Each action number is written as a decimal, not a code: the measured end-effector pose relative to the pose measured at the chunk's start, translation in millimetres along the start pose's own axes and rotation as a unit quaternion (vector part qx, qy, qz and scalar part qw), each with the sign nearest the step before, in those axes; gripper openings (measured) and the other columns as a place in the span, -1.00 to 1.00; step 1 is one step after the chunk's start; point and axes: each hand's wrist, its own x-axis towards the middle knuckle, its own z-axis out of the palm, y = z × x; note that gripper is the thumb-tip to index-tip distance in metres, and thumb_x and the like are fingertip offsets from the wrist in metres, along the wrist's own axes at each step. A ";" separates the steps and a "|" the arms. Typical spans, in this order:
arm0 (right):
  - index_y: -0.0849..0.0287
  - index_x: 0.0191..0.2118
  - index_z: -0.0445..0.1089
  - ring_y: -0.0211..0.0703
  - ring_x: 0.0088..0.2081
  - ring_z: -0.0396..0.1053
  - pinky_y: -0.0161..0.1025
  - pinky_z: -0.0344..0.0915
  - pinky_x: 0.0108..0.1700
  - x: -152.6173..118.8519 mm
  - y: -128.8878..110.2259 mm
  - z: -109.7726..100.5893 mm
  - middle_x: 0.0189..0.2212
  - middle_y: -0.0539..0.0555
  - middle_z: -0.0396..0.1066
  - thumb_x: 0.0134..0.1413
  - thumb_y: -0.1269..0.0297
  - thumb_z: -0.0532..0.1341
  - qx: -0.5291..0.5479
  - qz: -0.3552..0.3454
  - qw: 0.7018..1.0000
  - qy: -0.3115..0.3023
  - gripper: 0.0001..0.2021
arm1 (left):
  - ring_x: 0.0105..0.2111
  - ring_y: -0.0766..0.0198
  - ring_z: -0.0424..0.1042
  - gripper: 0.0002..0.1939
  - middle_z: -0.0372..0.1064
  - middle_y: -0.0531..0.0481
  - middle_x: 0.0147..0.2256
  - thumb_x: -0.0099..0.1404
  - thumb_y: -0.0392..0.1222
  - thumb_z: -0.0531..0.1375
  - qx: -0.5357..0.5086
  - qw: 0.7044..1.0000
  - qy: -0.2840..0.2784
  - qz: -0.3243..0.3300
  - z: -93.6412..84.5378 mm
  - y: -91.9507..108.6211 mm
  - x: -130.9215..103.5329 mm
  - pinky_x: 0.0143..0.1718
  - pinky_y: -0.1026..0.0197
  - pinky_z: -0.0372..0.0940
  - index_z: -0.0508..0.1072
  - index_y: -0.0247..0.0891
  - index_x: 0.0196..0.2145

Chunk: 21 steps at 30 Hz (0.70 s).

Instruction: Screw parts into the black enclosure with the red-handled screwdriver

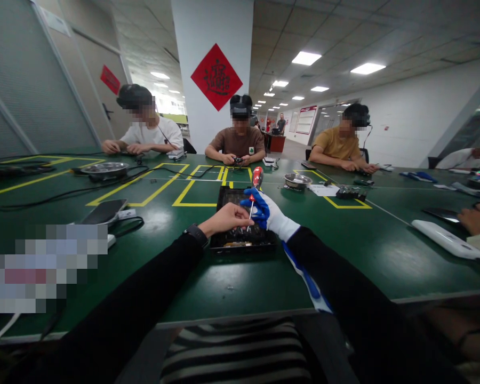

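Note:
A black open tray-like case lies on the green table in front of me, with small parts inside it. Over the case, my right hand, in a white and blue glove, is closed around a screwdriver with a red and grey handle. The screwdriver's shaft slants down toward the case. My left hand is bare, with a dark watch at the wrist. Its fingers are pinched together by the lower shaft; whether they hold the shaft or a small part is too small to tell.
A blue and white glove lies right of the case. Metal bowls and a phone stand farther off. A white device is at the right, beside another person's hand. Several people sit around the table.

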 end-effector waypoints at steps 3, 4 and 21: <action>0.10 -0.16 0.25 -0.38 -0.63 0.25 -0.43 0.19 -0.61 0.9 0.8 -1.2 -0.57 -0.09 0.31 -0.02 0.06 0.19 0.033 0.006 0.999 0.002 -0.68 | -0.68 0.48 0.16 -0.62 0.32 0.03 -0.61 0.00 0.09 0.24 -0.012 1.000 0.012 0.000 0.3 -1.5 0.1 -0.66 0.38 0.07 0.42 -0.36 -0.53; 0.13 -0.15 0.25 -0.39 -0.65 0.22 -0.44 0.16 -0.63 0.4 -0.1 -1.9 -0.59 -0.09 0.30 0.01 0.03 0.15 0.045 0.015 0.999 -0.007 -0.66 | -0.69 0.48 0.16 -0.62 0.32 0.04 -0.62 0.00 0.08 0.24 -0.015 1.000 0.015 0.000 0.2 -2.0 0.0 -0.67 0.38 0.07 0.41 -0.36 -0.53; 0.20 -0.29 0.26 -0.40 -0.70 0.20 -0.45 0.11 -0.67 5.5 2.0 -5.1 -0.65 -0.09 0.31 0.02 0.01 0.16 0.090 0.059 0.994 -0.013 -0.68 | -0.72 0.51 0.14 -0.62 0.31 0.04 -0.64 0.02 0.06 0.23 -0.019 0.999 0.020 -0.016 -1.5 3.4 -2.7 -0.71 0.42 0.02 0.41 -0.39 -0.52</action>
